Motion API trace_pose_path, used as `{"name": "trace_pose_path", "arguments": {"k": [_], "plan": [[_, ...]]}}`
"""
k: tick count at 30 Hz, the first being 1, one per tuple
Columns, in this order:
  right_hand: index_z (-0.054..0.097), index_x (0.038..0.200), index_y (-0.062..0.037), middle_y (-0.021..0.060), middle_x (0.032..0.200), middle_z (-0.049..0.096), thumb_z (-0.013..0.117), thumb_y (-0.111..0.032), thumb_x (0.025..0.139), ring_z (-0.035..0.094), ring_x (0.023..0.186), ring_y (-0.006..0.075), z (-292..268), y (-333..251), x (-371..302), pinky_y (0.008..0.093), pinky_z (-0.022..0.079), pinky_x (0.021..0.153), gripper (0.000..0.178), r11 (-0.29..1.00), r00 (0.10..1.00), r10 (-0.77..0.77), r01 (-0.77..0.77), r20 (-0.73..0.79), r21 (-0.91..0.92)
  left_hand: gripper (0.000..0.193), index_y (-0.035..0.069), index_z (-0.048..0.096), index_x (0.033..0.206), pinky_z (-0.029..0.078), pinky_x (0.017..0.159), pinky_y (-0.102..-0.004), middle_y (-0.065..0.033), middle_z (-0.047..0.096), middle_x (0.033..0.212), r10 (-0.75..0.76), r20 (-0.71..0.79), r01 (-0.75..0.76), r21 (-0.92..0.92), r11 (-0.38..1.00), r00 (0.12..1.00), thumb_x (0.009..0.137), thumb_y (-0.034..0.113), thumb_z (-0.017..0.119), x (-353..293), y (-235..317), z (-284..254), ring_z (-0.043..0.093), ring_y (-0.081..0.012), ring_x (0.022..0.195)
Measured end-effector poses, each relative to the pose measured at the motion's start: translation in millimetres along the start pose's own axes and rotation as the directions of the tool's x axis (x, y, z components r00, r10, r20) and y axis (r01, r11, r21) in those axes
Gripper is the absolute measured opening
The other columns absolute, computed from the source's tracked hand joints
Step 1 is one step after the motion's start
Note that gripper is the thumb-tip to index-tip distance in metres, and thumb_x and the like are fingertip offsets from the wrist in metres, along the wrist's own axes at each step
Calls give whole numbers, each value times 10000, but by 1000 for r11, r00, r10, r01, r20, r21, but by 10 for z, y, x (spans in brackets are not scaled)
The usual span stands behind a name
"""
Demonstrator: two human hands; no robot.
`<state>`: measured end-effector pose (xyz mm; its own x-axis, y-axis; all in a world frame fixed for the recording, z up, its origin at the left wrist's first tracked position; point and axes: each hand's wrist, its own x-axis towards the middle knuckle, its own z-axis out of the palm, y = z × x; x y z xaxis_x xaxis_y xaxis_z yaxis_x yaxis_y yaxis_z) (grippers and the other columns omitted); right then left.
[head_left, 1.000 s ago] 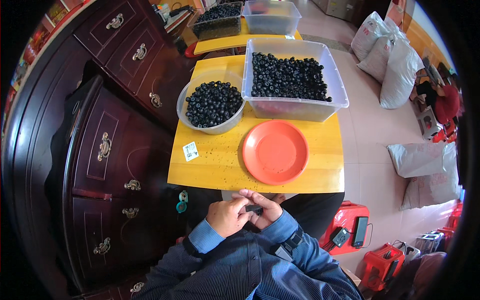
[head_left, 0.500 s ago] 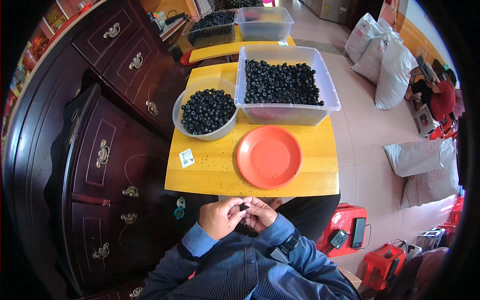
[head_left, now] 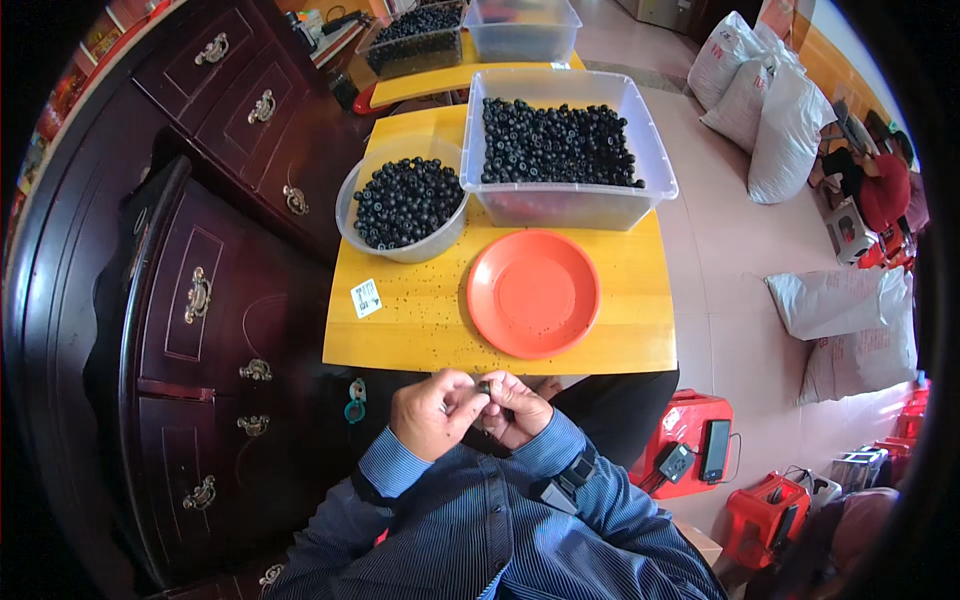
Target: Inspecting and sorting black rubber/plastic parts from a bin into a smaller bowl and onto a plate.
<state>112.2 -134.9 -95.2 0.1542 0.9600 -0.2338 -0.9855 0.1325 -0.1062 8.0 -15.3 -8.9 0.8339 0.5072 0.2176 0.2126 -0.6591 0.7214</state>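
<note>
My left hand [head_left: 432, 412] and my right hand [head_left: 520, 410] meet in front of my chest, just short of the table's near edge. Between their fingertips is a small black part [head_left: 484, 387], mostly covered by the fingers; its exact kind I cannot make out. Both hands are closed in a pinch around it. Beyond them, a shallow orange-red plate [head_left: 533, 325] lies on the yellow table [head_left: 400, 345], with no parts on it. Small black round parts, some with ring-shaped ends, fill a round clear tub [head_left: 437, 243] and a large clear plastic bin [head_left: 570, 208].
Dark specks and a white printed label [head_left: 366, 298] lie on the table. Dark wooden drawers [head_left: 215, 310] stand close on the left. At the right are a red stool [head_left: 690, 440] with devices on it, white sacks [head_left: 790, 140] and a seated person [head_left: 885, 190]. More bins [head_left: 520, 35] stand beyond.
The view has shifted slightly, so the table and containers sit higher in it. My fingers have turned a little around the small black part, which remains between them.
</note>
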Motion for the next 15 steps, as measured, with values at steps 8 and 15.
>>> {"name": "trace_pose_path", "arguments": {"k": [8, 15], "plan": [[610, 1074, -85, -3, 906, 608, 579, -145, 976, 448, 632, 48, -103, -1, 46, 174, 420, 577, 119, 998, 989, 16, -8, 146, -58, 361, 24, 568, 786, 434, 466, -284, -55, 551, 572, 2, 157, -11, 59, 998, 988, 760, 281, 820, 85, -65, -136, 536, -135, 479], [586, 1140, -23, 28, 898, 626, 587, -140, 966, 434, 604, 26, -37, 24, 27, 161, 366, 493, 210, 995, 992, -14, 26, 122, -98, 420, 9, 606, 822, 468, 495, -315, -87, 598, 614, -22, 225, 0, 96, 995, 974, 769, 378, 800, 91, -59, -124, 591, -197, 511]]}}
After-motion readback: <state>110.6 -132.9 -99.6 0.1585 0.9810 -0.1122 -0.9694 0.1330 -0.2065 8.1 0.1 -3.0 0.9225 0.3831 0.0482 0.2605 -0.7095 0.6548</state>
